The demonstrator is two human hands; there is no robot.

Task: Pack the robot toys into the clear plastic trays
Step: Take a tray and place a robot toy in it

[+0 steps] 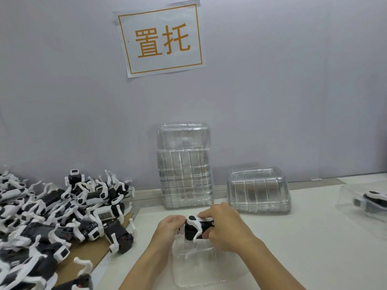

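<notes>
Head view: your left hand (167, 227) and right hand (226, 225) both grip one robot toy (196, 228) at lower centre, over a clear tray (201, 268) on the bench (314, 248). Likely light, rigid plastic; thin white legs look snappable, so hold the black body.

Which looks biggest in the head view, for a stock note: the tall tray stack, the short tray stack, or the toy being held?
1. Tall tray stack
2. Short tray stack
3. Held robot toy, smallest although it sits nearer the camera.
</notes>
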